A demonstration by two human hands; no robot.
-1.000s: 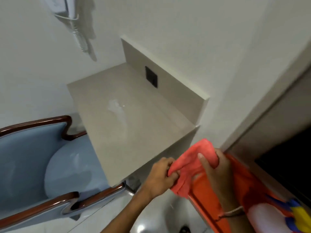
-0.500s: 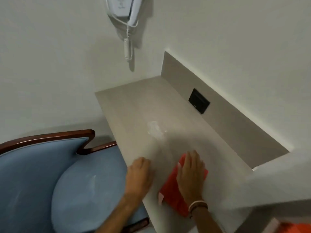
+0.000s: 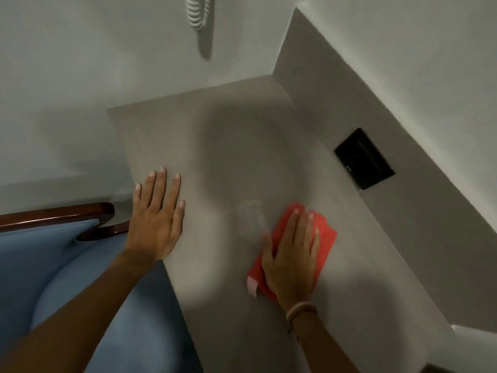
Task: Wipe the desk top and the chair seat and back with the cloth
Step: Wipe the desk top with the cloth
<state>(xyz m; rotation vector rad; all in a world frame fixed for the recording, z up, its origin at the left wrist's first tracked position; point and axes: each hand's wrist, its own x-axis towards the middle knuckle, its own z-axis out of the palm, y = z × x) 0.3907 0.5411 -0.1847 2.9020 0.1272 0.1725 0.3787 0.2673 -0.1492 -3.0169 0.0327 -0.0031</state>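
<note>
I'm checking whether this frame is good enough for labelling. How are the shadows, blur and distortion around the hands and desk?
Head view: a broad soft shadow darkens the desk top beyond the left hand; the right hand and red cloth look slightly soft; wall edges bow from the wide-angle lens; a pale smudge shows beside the cloth.

The counter [image 3: 223, 146] is a plain grey-beige slab set into a corner, white wall behind it and a raised panel of the same grey along its right side; a folded red cloth [image 3: 325, 235] lies flat on it toward the right, just beside a pale whitish smear [image 3: 251, 214]; the right hand [image 3: 291, 261] lies spread, palm down, on the cloth; the left hand [image 3: 157, 224] rests flat, fingers extended, on the bare surface at the counter's left edge, well apart from the cloth.
</note>
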